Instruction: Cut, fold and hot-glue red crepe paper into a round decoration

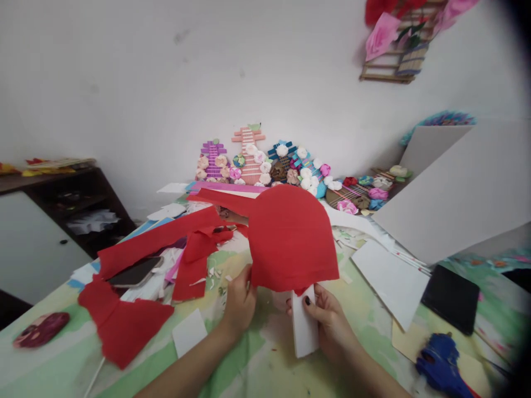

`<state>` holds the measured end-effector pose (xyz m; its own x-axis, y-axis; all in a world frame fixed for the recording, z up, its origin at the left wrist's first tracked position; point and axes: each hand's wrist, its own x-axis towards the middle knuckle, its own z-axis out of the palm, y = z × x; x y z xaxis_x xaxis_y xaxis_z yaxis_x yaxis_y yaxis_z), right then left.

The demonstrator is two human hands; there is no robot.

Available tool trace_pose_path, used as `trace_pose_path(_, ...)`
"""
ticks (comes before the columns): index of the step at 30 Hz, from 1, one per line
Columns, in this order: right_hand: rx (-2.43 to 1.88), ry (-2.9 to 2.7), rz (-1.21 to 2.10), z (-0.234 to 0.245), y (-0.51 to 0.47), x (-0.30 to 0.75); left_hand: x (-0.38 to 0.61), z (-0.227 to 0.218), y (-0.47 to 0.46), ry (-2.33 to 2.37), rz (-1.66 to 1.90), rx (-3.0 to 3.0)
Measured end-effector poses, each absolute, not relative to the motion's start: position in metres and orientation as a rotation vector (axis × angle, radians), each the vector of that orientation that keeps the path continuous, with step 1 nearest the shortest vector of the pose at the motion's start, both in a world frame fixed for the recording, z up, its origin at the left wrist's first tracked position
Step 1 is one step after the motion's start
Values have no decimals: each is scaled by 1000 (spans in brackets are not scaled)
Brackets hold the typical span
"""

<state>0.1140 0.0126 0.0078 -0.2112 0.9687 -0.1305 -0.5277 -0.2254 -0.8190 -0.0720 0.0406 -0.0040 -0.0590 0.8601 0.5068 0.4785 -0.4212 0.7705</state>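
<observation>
A large rounded shape covered in red crepe paper (292, 237) stands up in front of me over the table. Below its lower edge sticks out a white foam-like strip (305, 326), and my right hand (332, 318) is closed round this strip, thumb on the front face. My left hand (240, 301) pinches the lower left corner of the red paper; its fingertips are partly hidden behind it. A long red strip (224, 200) reaches out to the left from behind the rounded shape. The back of the shape is out of sight.
Red paper scraps (133, 331) and a phone (136, 272) lie at left. On the right are a white sheet (392, 282), a black flat object (452, 298) and a blue glue gun (442, 362). Flower-decorated guitar-shaped crafts (249, 160) line the wall.
</observation>
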Motion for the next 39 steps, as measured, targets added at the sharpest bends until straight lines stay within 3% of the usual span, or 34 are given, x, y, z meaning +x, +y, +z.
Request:
trace_pose_path(6, -902, -615, 1709, 15, 8, 111, -67, 9, 31, 1415, 1592, 2053)
trace_pose_path(9, -866, -570, 1727, 17, 5, 109, -61, 26, 24, 1339, 1868, 2307)
trace_pose_path(12, -800, -585, 1822, 19, -5, 104, -56, 46, 12, 1304, 2081, 2532)
trace_pose_path(17, -558, -638, 2065, 13, -40, 96, -49, 69, -17, 1262, 2112, 2679)
trace_pose_path(21, -226, -583, 2194, -16, -73, 85, -37, 83, -39, 1105, 1979, 2820)
trace_pose_path(24, -205, -459, 2159, -40, -93, 71, -26, 85, -49, 1031, 1762, 2948)
trace_pose_path(30, -459, -239, 2099, -31, -139, 64, -19, 42, -57, 1089, 1164, 2993)
trace_pose_path(35, -781, -391, 2020, -33, -173, 92, -23, 16, -65, 1017, 1042, 2908)
trace_pose_path(39, -1191, -864, 1559, -39, -191, 148, -19, 13, -66, 1013, 1027, 2922)
